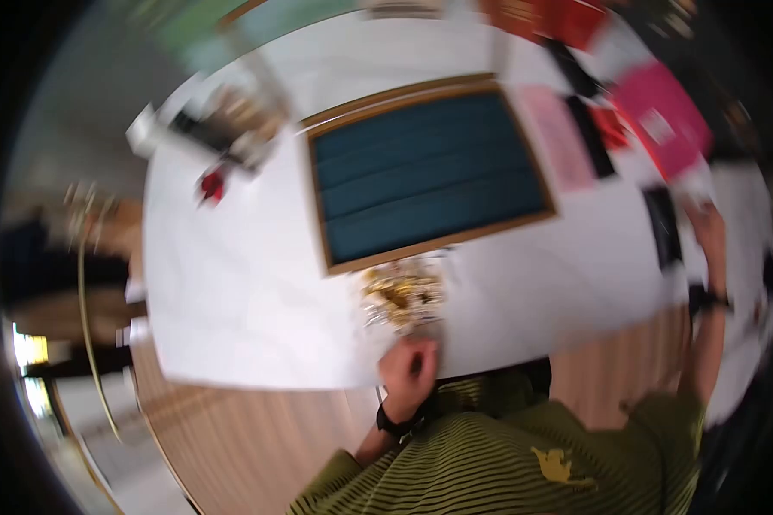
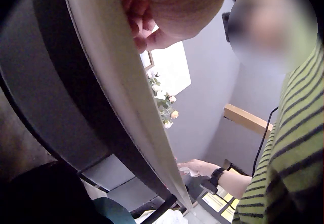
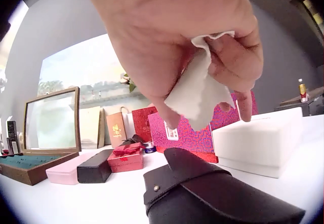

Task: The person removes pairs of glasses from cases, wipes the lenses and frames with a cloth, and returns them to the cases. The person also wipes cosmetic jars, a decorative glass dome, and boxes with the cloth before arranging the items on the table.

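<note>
My right hand (image 1: 704, 227) is at the table's right edge. In the right wrist view this hand (image 3: 187, 36) pinches a crumpled white tissue (image 3: 200, 95) between thumb and curled fingers, beside a white lidded box (image 3: 258, 145). Just below it lies a black leather-look case (image 3: 207, 188) with a strap and stud. At the front edge, my left hand (image 1: 410, 369) rests with loosely curled fingers and nothing visible in them, close to a pile of gold-coloured small pieces in clear bags (image 1: 401, 292). The left wrist view shows that hand (image 2: 167, 11) over the table edge.
A wooden-framed box with dark teal lining (image 1: 429, 163) fills the table's middle, its glass lid (image 3: 53, 120) raised. Toward the right stand a pink box (image 3: 65, 168), a black box (image 3: 94, 166), a red bowed box (image 3: 126, 158) and a magenta bag (image 1: 661, 116). Blurred items (image 1: 232, 129) sit back left.
</note>
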`<state>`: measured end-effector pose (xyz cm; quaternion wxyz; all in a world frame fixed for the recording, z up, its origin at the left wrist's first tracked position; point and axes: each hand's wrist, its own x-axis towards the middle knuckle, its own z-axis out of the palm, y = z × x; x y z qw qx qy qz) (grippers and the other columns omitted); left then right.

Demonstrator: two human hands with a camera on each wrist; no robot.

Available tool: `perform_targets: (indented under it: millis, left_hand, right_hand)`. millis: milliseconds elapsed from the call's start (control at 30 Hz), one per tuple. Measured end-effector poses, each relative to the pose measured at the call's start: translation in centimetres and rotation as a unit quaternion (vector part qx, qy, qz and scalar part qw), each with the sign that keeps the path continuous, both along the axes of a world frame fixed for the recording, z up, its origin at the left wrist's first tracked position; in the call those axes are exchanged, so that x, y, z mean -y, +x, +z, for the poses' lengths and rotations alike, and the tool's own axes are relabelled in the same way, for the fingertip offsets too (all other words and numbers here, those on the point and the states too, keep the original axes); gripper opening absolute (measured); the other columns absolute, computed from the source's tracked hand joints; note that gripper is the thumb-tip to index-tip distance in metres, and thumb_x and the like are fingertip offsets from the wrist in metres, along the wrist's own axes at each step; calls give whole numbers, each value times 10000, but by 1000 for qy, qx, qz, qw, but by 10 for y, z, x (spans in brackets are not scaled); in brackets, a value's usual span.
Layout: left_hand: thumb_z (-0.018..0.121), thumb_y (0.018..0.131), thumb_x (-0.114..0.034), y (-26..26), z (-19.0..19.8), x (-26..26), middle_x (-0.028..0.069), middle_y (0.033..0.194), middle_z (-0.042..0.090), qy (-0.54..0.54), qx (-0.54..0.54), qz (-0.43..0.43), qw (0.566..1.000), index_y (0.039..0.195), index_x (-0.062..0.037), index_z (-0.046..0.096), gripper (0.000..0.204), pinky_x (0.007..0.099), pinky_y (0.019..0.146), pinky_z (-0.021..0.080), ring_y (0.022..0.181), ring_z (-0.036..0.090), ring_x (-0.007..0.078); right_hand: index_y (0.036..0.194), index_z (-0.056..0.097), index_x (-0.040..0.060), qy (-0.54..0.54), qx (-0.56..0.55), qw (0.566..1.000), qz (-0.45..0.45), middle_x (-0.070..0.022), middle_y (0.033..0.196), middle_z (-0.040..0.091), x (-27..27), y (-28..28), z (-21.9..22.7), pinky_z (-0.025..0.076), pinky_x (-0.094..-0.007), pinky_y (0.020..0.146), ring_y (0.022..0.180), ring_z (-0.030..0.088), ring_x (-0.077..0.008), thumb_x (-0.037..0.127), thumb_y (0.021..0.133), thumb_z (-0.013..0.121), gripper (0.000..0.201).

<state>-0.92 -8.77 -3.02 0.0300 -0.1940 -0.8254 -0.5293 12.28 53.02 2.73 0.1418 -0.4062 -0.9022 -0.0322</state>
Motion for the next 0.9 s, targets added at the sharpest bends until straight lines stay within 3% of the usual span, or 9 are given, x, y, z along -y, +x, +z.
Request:
perform_targets:
  millis: [67, 100, 133, 233, 300, 433, 533, 700, 900]
  left_hand:
    - [691, 773, -34, -4, 1, 1, 49, 622, 539, 0, -18, -15, 1000, 785, -62, 607, 89, 292, 446, 397, 479, 510, 175]
    - [697, 768, -40, -5, 1, 2, 45, 624, 536, 9, -16, -25, 1000, 784, -63, 603, 98, 298, 450, 404, 486, 516, 183]
    - [698, 763, -42, -6, 3, 2, 47, 638, 547, 10, -10, -25, 1000, 781, -63, 594, 108, 309, 467, 424, 503, 530, 199]
    - [695, 759, -36, -9, 12, 1, 51, 636, 546, 10, -28, -14, 999, 775, -60, 586, 113, 319, 481, 440, 523, 546, 215]
    - [692, 757, -32, -7, 8, 1, 49, 641, 547, 32, -29, 6, 999, 770, -59, 580, 116, 321, 489, 445, 538, 557, 218]
    - [696, 742, -30, -9, 6, 1, 54, 668, 550, 5, -78, 7, 997, 755, -60, 568, 133, 320, 487, 443, 570, 557, 221]
    - [706, 721, -27, -9, 8, 4, 58, 689, 548, -17, -138, 8, 990, 744, -61, 559, 152, 315, 485, 440, 592, 545, 222]
    - [719, 698, -26, -14, 10, 13, 59, 706, 544, -23, -154, -19, 988, 725, -62, 553, 172, 306, 484, 436, 609, 530, 217]
    - [698, 694, 2, -25, 21, 35, 72, 680, 551, -75, -158, 24, 984, 753, -56, 601, 127, 339, 495, 424, 594, 538, 253]
  right_hand:
    - [1173, 566, -52, -129, 80, 984, -91, -281, 929, 650, 5, -5, 14, 495, -402, 776, 890, 654, -344, 499, 808, 638, 665]
    - [1183, 567, -39, -95, 79, 990, -63, -281, 906, 650, -29, 10, -1, 495, -419, 771, 882, 649, -366, 525, 798, 635, 687]
    - [1206, 551, -36, -85, 82, 990, -83, -284, 929, 643, 3, -2, 20, 490, -435, 781, 891, 640, -390, 573, 793, 610, 738]
    - [1258, 491, -51, -35, 156, 977, -143, -297, 1063, 606, -72, 30, -1, 463, -416, 868, 990, 616, -375, 659, 777, 566, 861]
    - [1262, 481, -59, -91, 123, 980, -129, -291, 1070, 609, -120, 48, -20, 452, -417, 885, 1020, 604, -375, 669, 751, 594, 897]
    - [1271, 474, -53, -204, -22, 975, -83, -265, 1011, 636, -79, 26, -10, 455, -410, 871, 985, 619, -359, 642, 746, 625, 884]
    - [1226, 525, -11, 52, -1, 994, -100, -196, 849, 653, -63, 34, -13, 485, -366, 758, 834, 639, -272, 528, 819, 618, 682]
    - [1055, 605, 17, -111, -280, 951, 65, -60, 873, 606, 78, 15, -9, 441, -251, 705, 788, 532, -128, 225, 921, 582, 249]
    - [944, 618, 3, -350, -317, 875, 106, -27, 895, 609, 230, 10, -62, 422, -245, 760, 826, 516, -93, 150, 935, 551, 161]
